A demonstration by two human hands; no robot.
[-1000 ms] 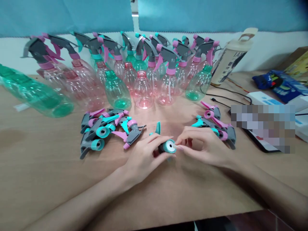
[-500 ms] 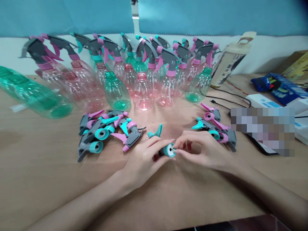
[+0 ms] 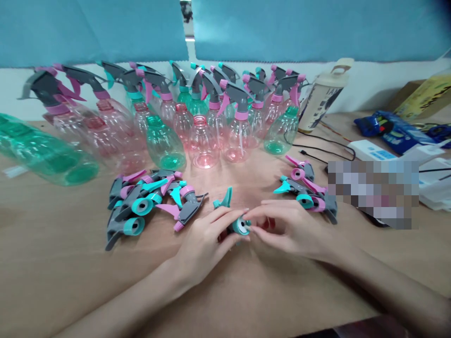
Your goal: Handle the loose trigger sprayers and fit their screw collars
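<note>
My left hand (image 3: 206, 244) is closed around a trigger sprayer head with a teal collar (image 3: 237, 227). Its teal trigger (image 3: 225, 197) sticks out beyond my fingers, and the collar's open end, with a white disc inside, faces right. At that opening, my right hand (image 3: 294, 227) pinches a small pale piece (image 3: 248, 227); most of it is hidden by the fingertips. To the left lies a pile of loose sprayer heads (image 3: 143, 205) in grey, pink and teal. A smaller group of sprayer heads (image 3: 305, 199) rests just beyond my right hand.
Pink and green clear bottles, such as an open pink bottle (image 3: 203, 148), stand along the back, several with sprayers fitted. Green bottles (image 3: 52, 157) lean or lie at left. At right are a white tumbler (image 3: 319, 103), a black cable (image 3: 327, 144) and a blue packet (image 3: 394, 131).
The view has shifted, so the scene sits lower and farther left. The small pale piece is now closer against the collar's opening. Both hands keep their grips.
</note>
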